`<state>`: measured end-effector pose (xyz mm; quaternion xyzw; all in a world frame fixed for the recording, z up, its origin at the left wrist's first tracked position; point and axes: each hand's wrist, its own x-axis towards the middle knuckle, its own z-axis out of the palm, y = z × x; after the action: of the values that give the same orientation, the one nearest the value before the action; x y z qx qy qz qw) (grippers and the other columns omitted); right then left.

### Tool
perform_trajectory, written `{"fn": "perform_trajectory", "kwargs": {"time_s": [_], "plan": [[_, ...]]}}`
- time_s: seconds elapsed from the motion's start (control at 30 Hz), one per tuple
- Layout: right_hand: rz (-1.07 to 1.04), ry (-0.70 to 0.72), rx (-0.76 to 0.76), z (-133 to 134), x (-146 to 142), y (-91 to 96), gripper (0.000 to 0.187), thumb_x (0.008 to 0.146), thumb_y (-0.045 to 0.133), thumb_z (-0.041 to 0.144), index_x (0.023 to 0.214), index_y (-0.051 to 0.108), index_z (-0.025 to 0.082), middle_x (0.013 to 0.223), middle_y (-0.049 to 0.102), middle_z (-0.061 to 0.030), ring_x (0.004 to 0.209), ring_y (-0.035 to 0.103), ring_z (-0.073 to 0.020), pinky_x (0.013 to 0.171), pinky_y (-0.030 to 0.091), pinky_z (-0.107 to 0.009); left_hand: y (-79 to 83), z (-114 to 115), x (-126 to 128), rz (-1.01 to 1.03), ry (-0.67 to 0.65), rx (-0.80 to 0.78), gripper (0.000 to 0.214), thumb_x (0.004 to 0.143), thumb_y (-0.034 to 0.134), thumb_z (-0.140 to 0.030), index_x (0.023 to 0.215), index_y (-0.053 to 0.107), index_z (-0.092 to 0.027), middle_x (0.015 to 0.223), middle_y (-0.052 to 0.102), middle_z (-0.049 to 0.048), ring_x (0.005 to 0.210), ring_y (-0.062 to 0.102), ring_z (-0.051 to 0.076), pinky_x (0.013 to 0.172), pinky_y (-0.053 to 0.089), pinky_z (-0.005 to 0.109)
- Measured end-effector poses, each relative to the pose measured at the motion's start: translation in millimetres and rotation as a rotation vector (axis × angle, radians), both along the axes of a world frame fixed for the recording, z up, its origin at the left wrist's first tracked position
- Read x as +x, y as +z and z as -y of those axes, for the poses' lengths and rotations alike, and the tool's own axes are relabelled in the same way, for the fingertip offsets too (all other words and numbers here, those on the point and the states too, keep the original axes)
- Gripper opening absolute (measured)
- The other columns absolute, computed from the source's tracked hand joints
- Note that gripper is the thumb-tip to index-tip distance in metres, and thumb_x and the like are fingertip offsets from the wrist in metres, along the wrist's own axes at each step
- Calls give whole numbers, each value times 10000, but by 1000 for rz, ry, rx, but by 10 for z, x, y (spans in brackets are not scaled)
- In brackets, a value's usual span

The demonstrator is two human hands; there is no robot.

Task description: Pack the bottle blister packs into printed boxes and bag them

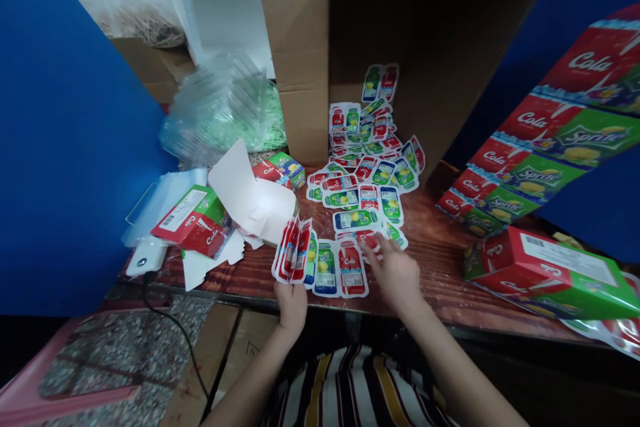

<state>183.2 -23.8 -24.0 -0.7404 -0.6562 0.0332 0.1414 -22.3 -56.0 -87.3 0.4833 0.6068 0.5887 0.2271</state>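
Observation:
My left hand is closed around the lower edge of several folded bottle-shaped packets, red ones and green ones, held upright at the table's front edge. Beside them, a green-and-red double packet lies face up, its left part close to the held ones. My right hand is over the table with its fingers stretched out and apart, the tips at a red Cola packet. Beyond it, a loose heap of similar packets spills out of a cardboard box.
Stacked Cola and Sprite boxes stand at the right, with another box lying in front. At left are a printed box, an opened white carton, clear plastic trays and a white device with a black cable.

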Motion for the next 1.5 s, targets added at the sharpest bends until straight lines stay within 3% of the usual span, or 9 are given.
{"fn": "perform_trajectory", "kwargs": {"time_s": [0.17, 0.43, 0.63, 0.77, 0.9, 1.03, 1.23, 1.33, 1.5], "plan": [[102, -87, -69, -303, 202, 52, 573, 875, 505, 544, 1252, 535, 115, 1124, 606, -184, 1022, 585, -332, 685, 465, -347, 0, -1, -7, 10, 1, 29, 436, 849, 535, -233, 1270, 554, -120, 1287, 589, 169, 1160, 580, 254, 1001, 441, 361], [-279, -125, -100, -592, 464, -41, 148, 783, 651, 336, 856, 647, 207, 751, 670, -25, 715, 618, -197, 604, 384, -272, -11, -2, -16, -8, 20, 22, 312, 852, 517, -221, 1119, 635, -109, 1137, 667, 158, 1079, 616, 238, 985, 439, 357], [-746, 50, 412, -544, 498, 144, 189, 837, 586, 384, 859, 548, 200, 661, 536, 32, 555, 480, -117, 543, 365, -238, -19, -12, -16, -18, 25, 46, 352, 857, 518, -221, 1179, 607, -110, 1212, 630, 164, 1143, 581, 237, 1019, 407, 347], [-955, 173, 560, -445, 385, 406, 197, 837, 623, 366, 869, 508, 209, 628, 469, 55, 547, 429, -99, 525, 342, -219, -8, -14, -15, -29, 10, 48, 356, 871, 498, -222, 1195, 601, -116, 1230, 621, 164, 1164, 568, 239, 1033, 394, 349], [-1098, 288, 275, -395, 250, 354, 239, 835, 606, 421, 848, 476, 220, 574, 436, 70, 479, 390, -95, 461, 308, -212, 16, -12, -8, -11, 11, 46, 353, 874, 501, -228, 1196, 608, -130, 1218, 630, 157, 1153, 577, 243, 1027, 400, 360], [-873, 339, 9, -283, 113, -9, 238, 865, 523, 443, 802, 475, 218, 630, 548, 23, 535, 503, -137, 520, 392, -250, 4, -10, -7, 14, 47, 40, 369, 866, 534, -262, 1205, 605, -134, 1252, 612, 159, 1168, 567, 250, 1041, 385, 368], [-131, 8, 235, -152, 152, -209, 389, 899, 464, 469, 1093, 549, 142, 1071, 600, -168, 987, 549, -308, 782, 440, -383, 19, -12, 3, 60, 22, 16, 379, 867, 542, -300, 1198, 603, -125, 1218, 633, 153, 1138, 585, 239, 1019, 403, 350], [-119, -74, 59, -255, 242, -162, 587, 818, 584, 511, 1243, 475, 121, 1095, 602, -169, 994, 561, -320, 741, 448, -369, 42, -9, 9, 55, 18, 19, 381, 870, 530, -288, 1205, 597, -118, 1216, 634, 154, 1123, 591, 235, 1013, 407, 344], [-201, -104, -145, -454, 291, -111, 562, 817, 614, 435, 1295, 452, 185, 1027, 636, -101, 909, 617, -255, 706, 443, -313, 6, -9, -9, -3, 11, 13, 349, 876, 502, -251, 1175, 612, -110, 1165, 658, 151, 1083, 606, 234, 986, 423, 344]]}}
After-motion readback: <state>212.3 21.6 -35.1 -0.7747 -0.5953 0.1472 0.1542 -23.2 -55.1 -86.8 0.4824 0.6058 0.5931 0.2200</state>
